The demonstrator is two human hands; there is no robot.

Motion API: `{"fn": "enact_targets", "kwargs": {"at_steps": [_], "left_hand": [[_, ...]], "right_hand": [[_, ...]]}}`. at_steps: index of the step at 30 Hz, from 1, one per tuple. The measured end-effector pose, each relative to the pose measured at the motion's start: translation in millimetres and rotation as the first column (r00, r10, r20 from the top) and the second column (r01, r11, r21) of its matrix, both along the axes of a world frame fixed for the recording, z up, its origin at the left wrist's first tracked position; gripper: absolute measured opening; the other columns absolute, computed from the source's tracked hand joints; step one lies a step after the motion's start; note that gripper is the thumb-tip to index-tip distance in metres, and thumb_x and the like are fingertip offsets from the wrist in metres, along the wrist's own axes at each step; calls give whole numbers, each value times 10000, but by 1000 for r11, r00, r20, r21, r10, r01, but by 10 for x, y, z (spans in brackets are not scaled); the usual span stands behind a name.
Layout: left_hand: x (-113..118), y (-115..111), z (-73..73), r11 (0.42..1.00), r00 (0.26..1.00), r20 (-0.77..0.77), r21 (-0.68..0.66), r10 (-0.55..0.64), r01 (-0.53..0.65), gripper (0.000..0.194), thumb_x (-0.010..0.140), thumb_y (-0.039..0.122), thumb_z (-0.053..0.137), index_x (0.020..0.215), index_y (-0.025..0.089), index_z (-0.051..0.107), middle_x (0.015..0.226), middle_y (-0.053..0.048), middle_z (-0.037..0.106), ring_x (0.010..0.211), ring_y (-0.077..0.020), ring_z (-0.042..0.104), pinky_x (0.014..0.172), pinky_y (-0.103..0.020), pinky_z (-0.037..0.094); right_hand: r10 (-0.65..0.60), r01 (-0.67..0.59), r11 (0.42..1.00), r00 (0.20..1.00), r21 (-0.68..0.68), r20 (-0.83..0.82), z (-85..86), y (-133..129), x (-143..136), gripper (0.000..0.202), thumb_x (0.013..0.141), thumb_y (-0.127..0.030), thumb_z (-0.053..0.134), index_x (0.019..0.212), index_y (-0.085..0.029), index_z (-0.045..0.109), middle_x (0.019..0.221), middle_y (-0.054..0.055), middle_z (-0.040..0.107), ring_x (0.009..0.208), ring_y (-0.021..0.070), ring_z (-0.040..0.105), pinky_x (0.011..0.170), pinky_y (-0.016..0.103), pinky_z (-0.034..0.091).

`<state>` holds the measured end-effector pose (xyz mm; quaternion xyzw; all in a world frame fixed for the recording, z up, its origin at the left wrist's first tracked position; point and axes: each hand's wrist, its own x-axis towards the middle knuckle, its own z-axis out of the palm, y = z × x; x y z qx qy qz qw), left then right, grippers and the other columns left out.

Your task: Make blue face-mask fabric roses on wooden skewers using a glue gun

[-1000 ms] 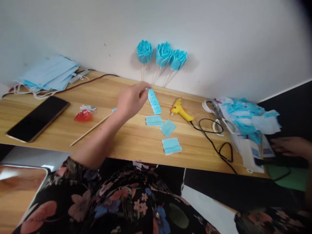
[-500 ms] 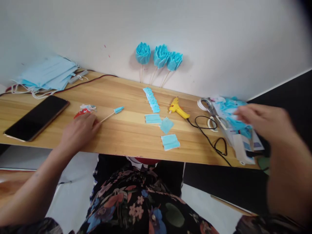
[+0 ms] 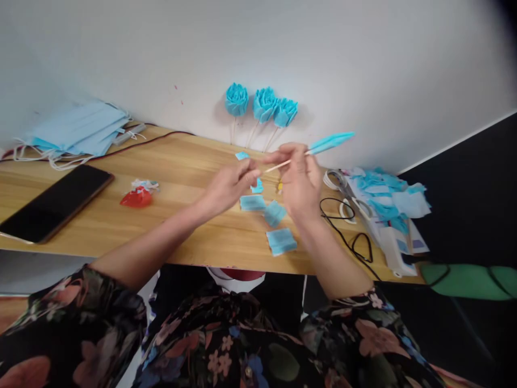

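Note:
Both my hands hold a thin wooden stick (image 3: pixel 278 166) above the table, its far end wrapped in blue fabric (image 3: pixel 332 142) that points up to the right. The fingers of my left hand (image 3: pixel 232 182) are closed around the lower end. Nearer the blue tip, my right hand (image 3: pixel 299 180) pinches the stick. Below and between them lie blue mask-fabric pieces (image 3: pixel 252 203), (image 3: pixel 281 241), one of them turned diagonally (image 3: pixel 275 213). A pleated blue strip (image 3: pixel 257 186) and the yellow glue gun are mostly hidden behind my hands.
Three blue fabric flowers (image 3: pixel 264 105) on sticks lean against the wall. At left are stacked masks (image 3: pixel 81 129), a phone (image 3: pixel 56 202) and a red item (image 3: pixel 136 198) with white scraps. Scissors (image 3: pixel 355 199), a black cord (image 3: pixel 355 250) and blue scraps (image 3: pixel 379 188) lie at right.
My left hand has lifted the stick from the table's left side to the middle. My right hand has come from the scraps at right onto the stick.

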<state>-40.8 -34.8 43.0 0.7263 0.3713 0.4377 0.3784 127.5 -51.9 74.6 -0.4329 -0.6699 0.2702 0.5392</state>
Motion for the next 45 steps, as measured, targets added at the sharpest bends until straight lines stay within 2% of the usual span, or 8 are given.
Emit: {"fn": "enact_targets", "kwargs": {"at_steps": [4,8,11,18,25,31,37,45], "left_hand": [[-42,669,-236,966,967,2,-44,253,-253,180,944,234,497,842,182,636,846,-40,712,762,-153,613,725,-275,467],[5,996,-520,915,920,-61,-100,386,-391,145,852,124,533,831,185,662,759,-20,681,650,-144,536,650,-274,401],[103,898,-615,940,940,-87,-59,329,-335,194,854,134,510,895,193,690,709,0,642,623,-141,514,628,-275,377],[76,522,-609,993,964,-252,-59,86,-104,216,854,227,529,974,215,708,556,45,522,523,-132,443,568,-271,339],[97,510,-709,992,890,-445,115,100,-53,300,807,180,519,934,278,773,811,-19,763,668,-176,620,609,-272,400],[133,529,-724,993,902,-424,110,82,-39,317,799,182,524,923,283,798,843,-21,782,727,-194,671,664,-284,468],[144,526,-733,994,898,-437,108,55,-8,310,805,192,518,899,295,795,907,-18,795,822,-215,696,722,-301,497],[158,521,-733,998,915,-402,62,24,1,220,805,211,528,733,252,732,689,-35,692,825,-225,670,728,-301,485]], "right_hand": [[-104,166,973,936,162,-337,165,341,265,271,967,-598,489,975,-339,567,641,-52,410,545,145,439,604,305,460],[-146,196,974,927,116,-344,89,595,384,386,941,-700,461,899,-324,540,606,-54,304,498,143,304,495,295,297],[-110,124,992,953,30,-284,-60,647,343,521,903,-804,400,797,-304,501,575,-48,302,492,142,290,486,302,269],[-72,66,997,959,-31,-273,-294,702,172,671,823,-912,203,710,-283,407,540,-55,248,462,138,244,440,295,246],[-3,11,1000,954,25,-299,-324,722,27,630,862,-872,291,665,-286,413,528,-47,291,436,142,286,423,315,292],[-54,28,991,978,-127,-202,-392,735,61,612,862,-859,349,653,-287,409,573,-33,343,469,153,358,449,314,349],[85,-103,994,942,-39,-325,-515,727,100,420,933,-671,533,718,-310,525,567,-42,344,474,153,361,472,307,349],[18,-48,979,989,-200,-146,-560,778,124,633,848,-877,337,634,-284,396,560,-17,374,503,170,365,466,319,429]]}}
